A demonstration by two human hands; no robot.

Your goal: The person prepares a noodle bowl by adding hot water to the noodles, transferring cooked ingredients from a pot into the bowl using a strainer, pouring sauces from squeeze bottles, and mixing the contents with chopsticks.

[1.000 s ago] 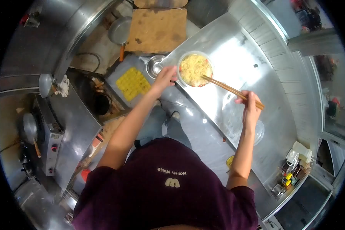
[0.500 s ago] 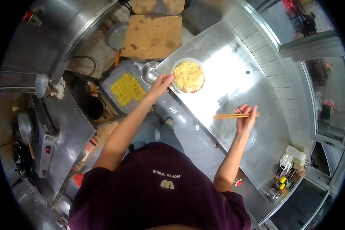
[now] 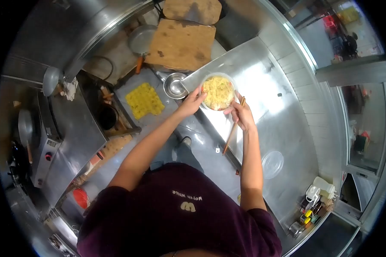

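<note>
A clear round bowl (image 3: 233,81) filled with yellow noodles (image 3: 217,91) stands near the front edge of the steel counter. My left hand (image 3: 193,103) grips its left rim, with the thumb on top. At the lower right side of the bowl, my right hand (image 3: 241,114) touches or nearly touches the rim. Wooden chopsticks (image 3: 230,139) are held in that same hand, slanting down toward the counter edge. A clear round lid (image 3: 272,165) lies on the counter, to the right of my right forearm.
Left of the bowl is a steel pan (image 3: 175,86). Below it on the floor sits a yellow egg tray (image 3: 144,101). Brown cardboard (image 3: 182,45) and a frying pan (image 3: 142,39) are farther back. Bottles and containers (image 3: 315,197) stand at the counter's right end.
My right hand has moved left and away from me to the bowl, and the chopsticks have swung from level to steeply slanted. My left hand remains at the bowl's rim.
</note>
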